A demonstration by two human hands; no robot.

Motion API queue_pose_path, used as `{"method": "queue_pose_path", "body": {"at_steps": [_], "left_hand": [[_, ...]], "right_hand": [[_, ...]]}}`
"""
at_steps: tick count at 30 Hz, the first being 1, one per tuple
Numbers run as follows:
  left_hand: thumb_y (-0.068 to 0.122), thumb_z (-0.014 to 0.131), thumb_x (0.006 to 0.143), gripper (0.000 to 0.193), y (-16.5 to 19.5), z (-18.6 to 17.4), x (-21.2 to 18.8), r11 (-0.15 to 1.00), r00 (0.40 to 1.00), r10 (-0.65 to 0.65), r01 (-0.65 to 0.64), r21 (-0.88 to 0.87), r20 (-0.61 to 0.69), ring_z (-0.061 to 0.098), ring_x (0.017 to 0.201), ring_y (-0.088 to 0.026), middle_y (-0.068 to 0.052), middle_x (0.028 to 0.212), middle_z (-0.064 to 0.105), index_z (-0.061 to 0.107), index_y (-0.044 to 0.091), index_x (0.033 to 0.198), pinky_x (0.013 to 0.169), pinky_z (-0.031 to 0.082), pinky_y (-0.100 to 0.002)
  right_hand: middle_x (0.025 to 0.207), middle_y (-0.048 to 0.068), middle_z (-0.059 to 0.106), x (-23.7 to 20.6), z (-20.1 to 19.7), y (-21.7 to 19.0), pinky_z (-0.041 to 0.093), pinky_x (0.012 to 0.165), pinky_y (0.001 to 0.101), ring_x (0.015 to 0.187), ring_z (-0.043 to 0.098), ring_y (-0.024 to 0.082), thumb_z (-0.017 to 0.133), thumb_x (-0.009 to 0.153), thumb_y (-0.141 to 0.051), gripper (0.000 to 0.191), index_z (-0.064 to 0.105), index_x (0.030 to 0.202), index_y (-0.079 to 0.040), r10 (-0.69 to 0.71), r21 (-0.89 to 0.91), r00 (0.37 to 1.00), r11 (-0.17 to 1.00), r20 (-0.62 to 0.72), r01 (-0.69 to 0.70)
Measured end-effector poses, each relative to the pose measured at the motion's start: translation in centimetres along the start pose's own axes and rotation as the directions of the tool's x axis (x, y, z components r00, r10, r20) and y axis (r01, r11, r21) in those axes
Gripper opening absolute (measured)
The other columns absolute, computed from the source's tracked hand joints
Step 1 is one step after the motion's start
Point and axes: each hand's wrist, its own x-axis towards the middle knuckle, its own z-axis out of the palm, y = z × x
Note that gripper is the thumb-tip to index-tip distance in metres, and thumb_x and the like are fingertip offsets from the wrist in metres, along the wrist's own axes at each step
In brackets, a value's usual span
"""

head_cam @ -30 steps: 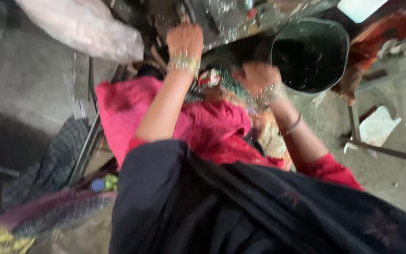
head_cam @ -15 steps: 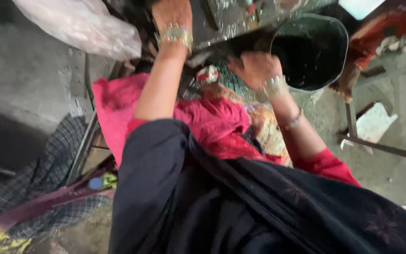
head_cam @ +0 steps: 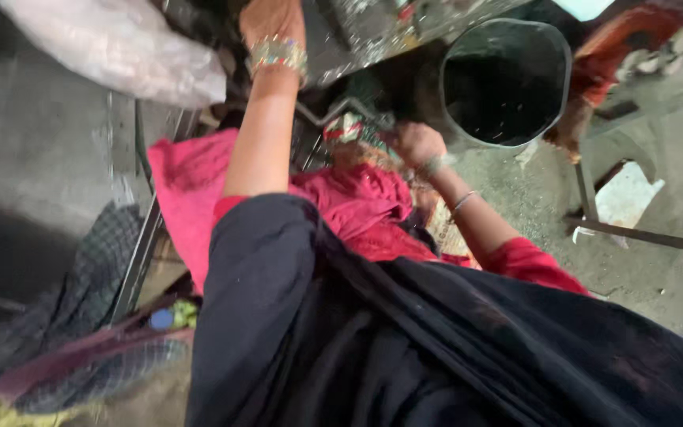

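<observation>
My left hand [head_cam: 273,17] reaches far forward to a shiny metal surface [head_cam: 373,32] at the top edge. Its fingers are cut off by the frame, and bangles [head_cam: 278,55] circle the wrist. My right hand [head_cam: 415,146] is closed on a bunched patterned cloth [head_cam: 351,126] in green, red and white, just below the metal surface. A bright pink cloth [head_cam: 191,190] lies spread under both arms. My black garment [head_cam: 405,340] fills the lower half of the view.
A black bucket [head_cam: 507,79] stands just right of my right hand. A white plastic bag [head_cam: 120,47] lies at the top left. A metal frame bar [head_cam: 140,253] runs down the left beside checked fabric [head_cam: 96,277]. Grey concrete floor [head_cam: 658,261] shows at the right.
My left hand has moved further forward, up to the frame's top edge. My right hand has come in leftward from the bucket's rim and closed on the patterned cloth.
</observation>
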Motion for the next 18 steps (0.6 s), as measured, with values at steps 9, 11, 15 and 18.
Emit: {"method": "queue_pose_path", "body": {"at_steps": [9, 11, 15, 18], "left_hand": [[0.020, 0.055, 0.097, 0.023, 0.7, -2.1, -3.0, 0.992, 0.961, -0.038, 0.070, -0.108, 0.274, 0.075, 0.086, -0.034, -0.017, 0.102, 0.075, 0.075, 0.013, 0.107, 0.067, 0.060, -0.049], [0.029, 0.060, 0.097, 0.026, 1.4, -2.8, -6.5, 0.989, 0.931, -0.049, 0.097, -0.115, 0.360, 0.074, 0.092, -0.033, -0.016, 0.119, 0.070, 0.075, 0.015, 0.112, 0.073, 0.059, -0.047], [0.027, 0.067, 0.087, 0.060, 2.3, -4.8, -12.6, 0.984, 0.942, 0.035, 0.026, -0.176, 0.334, 0.069, 0.100, -0.032, -0.011, 0.155, 0.049, 0.058, 0.008, 0.142, 0.075, 0.057, -0.047], [0.056, 0.072, 0.076, 0.073, 2.0, -4.5, -11.5, 0.995, 0.969, 0.096, -0.098, -0.001, 0.229, 0.052, 0.130, -0.032, -0.013, 0.149, 0.044, 0.059, 0.013, 0.132, 0.100, 0.043, -0.050]], "right_hand": [[0.077, 0.021, 0.070, 1.4, -9.7, -5.4, 0.054, 0.062, 0.0515, 0.072, 0.070, 0.041, 0.054, 0.105, -0.053, 0.051, 0.067, 0.106, -0.003, -0.103, -0.005, 0.934, 0.994, -0.344, 0.108], [0.078, 0.020, 0.071, 2.7, -11.5, -7.1, 0.054, 0.061, 0.0510, 0.072, 0.070, 0.041, 0.056, 0.108, -0.049, 0.046, 0.067, 0.107, -0.004, -0.151, -0.034, 0.854, 0.987, -0.498, 0.155], [0.080, 0.020, 0.070, 3.2, -12.5, -7.8, 0.052, 0.062, 0.0525, 0.075, 0.068, 0.043, 0.056, 0.111, -0.046, 0.044, 0.063, 0.098, -0.005, -0.132, 0.040, 0.845, 0.983, -0.518, 0.178], [0.079, 0.020, 0.069, 2.5, -12.6, -7.7, 0.052, 0.062, 0.0526, 0.075, 0.068, 0.043, 0.058, 0.110, -0.047, 0.045, 0.062, 0.093, -0.006, -0.110, 0.041, 0.851, 0.987, -0.514, 0.153]]}}
